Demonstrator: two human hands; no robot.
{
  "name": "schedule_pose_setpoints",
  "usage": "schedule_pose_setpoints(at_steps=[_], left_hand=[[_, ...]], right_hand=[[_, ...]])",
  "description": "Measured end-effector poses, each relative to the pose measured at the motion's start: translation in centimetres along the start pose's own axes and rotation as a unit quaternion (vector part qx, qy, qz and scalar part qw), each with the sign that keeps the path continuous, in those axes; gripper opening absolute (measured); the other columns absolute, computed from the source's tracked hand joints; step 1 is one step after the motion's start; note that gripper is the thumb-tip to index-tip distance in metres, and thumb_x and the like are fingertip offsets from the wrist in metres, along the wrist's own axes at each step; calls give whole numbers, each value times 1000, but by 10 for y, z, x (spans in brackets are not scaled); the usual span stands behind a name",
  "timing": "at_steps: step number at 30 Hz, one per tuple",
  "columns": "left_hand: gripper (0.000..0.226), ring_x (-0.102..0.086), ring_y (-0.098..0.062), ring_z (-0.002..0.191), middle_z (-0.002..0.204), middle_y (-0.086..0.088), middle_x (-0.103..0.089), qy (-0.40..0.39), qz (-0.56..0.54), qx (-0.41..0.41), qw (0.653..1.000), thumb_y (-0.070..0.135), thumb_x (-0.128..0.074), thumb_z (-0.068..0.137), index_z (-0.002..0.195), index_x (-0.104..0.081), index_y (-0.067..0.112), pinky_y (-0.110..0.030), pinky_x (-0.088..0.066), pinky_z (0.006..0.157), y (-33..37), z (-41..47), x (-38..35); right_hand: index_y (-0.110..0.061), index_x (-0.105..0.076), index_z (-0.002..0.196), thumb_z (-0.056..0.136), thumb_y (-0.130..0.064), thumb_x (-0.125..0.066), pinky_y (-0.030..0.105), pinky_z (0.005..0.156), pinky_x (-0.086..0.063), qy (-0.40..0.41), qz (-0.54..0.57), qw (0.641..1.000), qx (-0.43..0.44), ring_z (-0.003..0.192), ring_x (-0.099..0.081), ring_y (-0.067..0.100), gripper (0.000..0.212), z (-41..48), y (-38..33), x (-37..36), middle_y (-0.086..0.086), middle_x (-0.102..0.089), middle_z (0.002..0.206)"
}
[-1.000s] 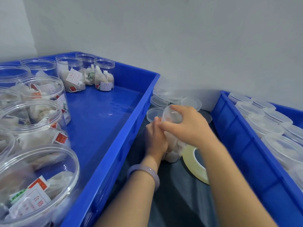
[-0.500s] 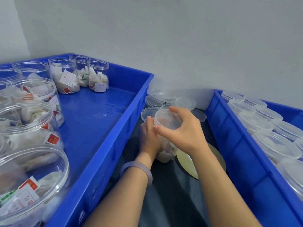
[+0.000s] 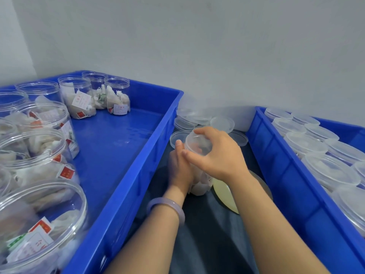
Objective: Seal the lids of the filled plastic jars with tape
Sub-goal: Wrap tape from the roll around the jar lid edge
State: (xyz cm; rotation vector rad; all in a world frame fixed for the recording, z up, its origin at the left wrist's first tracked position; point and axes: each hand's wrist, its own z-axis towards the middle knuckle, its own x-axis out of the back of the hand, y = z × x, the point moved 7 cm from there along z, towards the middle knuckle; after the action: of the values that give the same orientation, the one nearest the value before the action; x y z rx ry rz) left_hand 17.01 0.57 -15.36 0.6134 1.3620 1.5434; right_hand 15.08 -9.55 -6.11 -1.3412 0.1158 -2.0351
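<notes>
A clear plastic jar (image 3: 199, 187) filled with white sachets stands on the dark cloth between two blue crates. My left hand (image 3: 180, 169) grips its side from the left. My right hand (image 3: 215, 153) curls over the translucent lid (image 3: 197, 142) on top of the jar, fingers around its rim. A yellowish roll of tape (image 3: 224, 191) lies flat just right of the jar, partly hidden under my right forearm.
The left blue crate (image 3: 150, 155) holds several open filled jars (image 3: 116, 95). The right blue crate (image 3: 280, 167) holds several lidded jars (image 3: 308, 144). Loose lids (image 3: 222, 122) are piled against the wall behind the jar.
My right hand has turned on the lid, its fingers now further round the rim. The jar and left hand stay in place; the camera view shifted slightly.
</notes>
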Motion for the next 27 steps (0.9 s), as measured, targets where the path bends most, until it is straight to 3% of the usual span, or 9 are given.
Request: schedule_pose_setpoints(at_steps=[3, 6, 10, 13, 15, 18, 22, 24, 27], left_hand=[[43, -45, 27, 59, 69, 34, -43, 30, 44, 34, 998, 7, -45, 100, 71, -36, 37, 2, -34, 56, -9, -4, 0], [42, -55, 9, 57, 60, 17, -61, 57, 34, 30, 997, 26, -30, 104, 68, -52, 23, -19, -41, 54, 1, -4, 9], [55, -62, -21, 101, 104, -4, -68, 93, 66, 1, 993, 42, -20, 102, 105, -65, 10, -22, -40, 79, 8, -3, 20], [56, -54, -24, 116, 125, -8, -61, 70, 104, 16, 992, 44, -19, 101, 124, -57, 11, -16, -33, 81, 6, -4, 18], [49, -55, -27, 107, 119, -12, -61, 84, 134, 15, 987, 43, -24, 101, 118, -54, 7, -18, -30, 71, 6, -9, 20], [38, -49, -22, 79, 85, -2, -57, 95, 185, 15, 978, 45, -37, 97, 81, -47, 13, -25, -23, 55, 8, -18, 26], [58, -55, -29, 62, 49, 1, -53, -1, 205, 26, 978, 47, -44, 96, 50, -48, 12, -36, -43, 59, 6, -27, 20], [48, -63, -25, 64, 50, 4, -61, -70, 195, 26, 978, 36, -53, 94, 50, -62, 22, -38, -52, 67, 6, -36, 7], [17, -67, -13, 84, 90, 5, -73, -201, 199, 7, 959, 22, -64, 88, 101, -73, 25, -29, -53, 80, 7, -53, -18]], right_hand=[[-30, -58, 114, 71, -66, -62, 26, 75, -38, 44, -22, 998, -30, 106, -52, 10, 57, 0, 1, -2, -18, -62, 109], [-26, -55, 122, 69, -69, -63, 29, 90, -41, 64, -8, 997, -40, 115, -48, 13, 69, -2, 3, -5, -11, -59, 122], [-23, -36, 144, 77, -67, -56, 24, 104, -26, 14, 152, 974, -166, 136, -30, 10, 83, -35, 52, -9, -5, -37, 148], [-13, -54, 129, 81, -66, -48, 33, 104, -34, -105, -3, 969, -226, 127, -43, 19, 71, -68, 93, -14, 3, -50, 137], [-10, -54, 128, 82, -62, -51, 33, 104, -30, -160, -35, 963, -215, 131, -37, 21, 69, -80, 100, -22, 4, -43, 143], [-13, -54, 122, 85, -49, -54, 33, 100, -33, -195, -39, 961, -194, 134, -31, 18, 52, -87, 96, -28, -2, -33, 144], [-10, -58, 106, 83, -37, -59, 31, 94, -39, -198, -74, 963, -165, 123, -39, 18, 35, -86, 95, -29, -5, -43, 127], [-13, -58, 108, 88, -37, -58, 32, 94, -40, -150, -65, 977, -137, 118, -47, 20, 32, -85, 90, -23, -4, -54, 117], [-20, -56, 115, 92, -40, -53, 31, 80, -44, -67, 18, 988, -141, 97, -58, 12, 31, -85, 83, -10, -10, -61, 99]])
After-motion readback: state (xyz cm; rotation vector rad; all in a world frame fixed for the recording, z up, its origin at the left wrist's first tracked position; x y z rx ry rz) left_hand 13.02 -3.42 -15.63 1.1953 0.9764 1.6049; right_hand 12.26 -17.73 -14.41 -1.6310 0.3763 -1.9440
